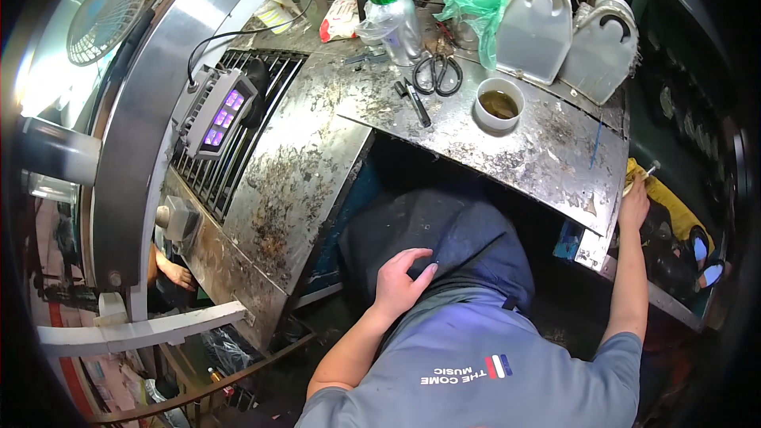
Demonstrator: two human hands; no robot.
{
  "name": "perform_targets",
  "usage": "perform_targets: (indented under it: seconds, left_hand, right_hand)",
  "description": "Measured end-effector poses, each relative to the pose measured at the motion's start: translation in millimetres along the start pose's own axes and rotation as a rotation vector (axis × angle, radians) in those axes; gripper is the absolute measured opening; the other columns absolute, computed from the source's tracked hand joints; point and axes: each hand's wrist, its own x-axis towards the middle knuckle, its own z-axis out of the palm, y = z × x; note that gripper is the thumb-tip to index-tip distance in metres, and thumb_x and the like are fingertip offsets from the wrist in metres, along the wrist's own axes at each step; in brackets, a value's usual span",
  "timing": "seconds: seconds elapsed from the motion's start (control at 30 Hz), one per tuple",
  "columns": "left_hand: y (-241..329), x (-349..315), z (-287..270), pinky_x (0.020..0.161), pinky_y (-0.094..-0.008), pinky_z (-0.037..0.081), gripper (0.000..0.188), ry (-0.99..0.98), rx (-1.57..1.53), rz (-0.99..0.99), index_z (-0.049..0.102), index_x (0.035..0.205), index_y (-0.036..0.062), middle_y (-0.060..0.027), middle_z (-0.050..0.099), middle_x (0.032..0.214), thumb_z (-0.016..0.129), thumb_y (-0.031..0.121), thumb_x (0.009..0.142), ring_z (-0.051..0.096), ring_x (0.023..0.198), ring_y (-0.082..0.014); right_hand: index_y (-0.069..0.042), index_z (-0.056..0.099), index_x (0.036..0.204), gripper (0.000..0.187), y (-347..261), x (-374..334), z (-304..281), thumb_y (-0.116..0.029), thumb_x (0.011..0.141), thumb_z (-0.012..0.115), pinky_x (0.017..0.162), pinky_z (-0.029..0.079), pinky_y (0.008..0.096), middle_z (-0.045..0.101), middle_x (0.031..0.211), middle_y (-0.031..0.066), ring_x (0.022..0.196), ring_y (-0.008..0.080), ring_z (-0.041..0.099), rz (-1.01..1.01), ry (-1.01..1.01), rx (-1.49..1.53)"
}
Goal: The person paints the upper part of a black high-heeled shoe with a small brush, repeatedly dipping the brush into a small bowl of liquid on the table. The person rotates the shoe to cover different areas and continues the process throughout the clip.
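Observation:
My left hand [403, 279] rests over my lap with its fingers apart and nothing in it. Out at the right, beyond the bench's side edge, my right hand [633, 204] reaches to a yellow cloth [680, 210]. Its fingers are closed there, but what they hold is largely hidden. A small pale metal piece with a round end [653, 167] sticks out beside the fingertips. On the bench, a white cup [499, 105] with brown liquid stands nearest that arm. Left of it lie black-handled scissors [437, 75] and a black marker pen [417, 103].
The stained metal bench [547, 166] wraps around my lap. Green-lidded jars [394, 24] and translucent plastic containers [536, 25] stand along its back. At left are a lamp with violet lights [219, 115], a metal grille [273, 83], a fan [107, 20] and another person's hand [176, 273].

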Motion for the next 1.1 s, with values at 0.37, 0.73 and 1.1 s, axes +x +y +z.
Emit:
perform_targets:
  seconds: [0.37, 0.73, 1.1]
  left_hand:
    - [-5.4, -1.1, 7.7, 0.089, -0.0367, 0.056, 0.028, -0.005, 0.015, -0.013, 0.073, 0.11, 0.0032, -0.0138, 0.075, 0.11, 0.077, 0.019, 0.087, 0.072, 0.103, -0.0301]
    - [-11.1, -9.5, -5.6, 0.082, -0.0355, 0.056, 0.03, -0.011, -0.012, -0.033, 0.073, 0.114, 0.0052, -0.0124, 0.074, 0.114, 0.076, 0.022, 0.089, 0.072, 0.102, -0.0287]
    - [-11.6, -2.8, -0.5, 0.092, -0.0386, 0.055, 0.03, 0.012, -0.041, 0.051, 0.071, 0.114, 0.0054, -0.0135, 0.073, 0.112, 0.076, 0.021, 0.089, 0.07, 0.106, -0.0314]
  right_hand:
    - [-0.005, 0.049, 0.145, 0.048, -6.1, -20.3, -9.3, -0.012, 0.098, 0.048, 0.111, 0.04, 0.0468, 0.058, 0.137, 0.0122, 0.133, 0.027, 0.05, -0.297, -0.209, -0.356]
    - [-0.011, 0.05, 0.145, 0.06, 15.4, 14.4, -32.3, -0.02, 0.089, 0.07, 0.102, 0.048, 0.0486, 0.063, 0.129, 0.0224, 0.119, 0.0412, 0.061, 0.047, -0.019, 0.026]
    - [-0.023, 0.048, 0.145, 0.069, 63.7, 98.3, -49.4, -0.051, 0.087, 0.074, 0.096, 0.052, 0.0527, 0.069, 0.127, 0.0151, 0.116, 0.0409, 0.066, 0.593, 0.197, -0.03]
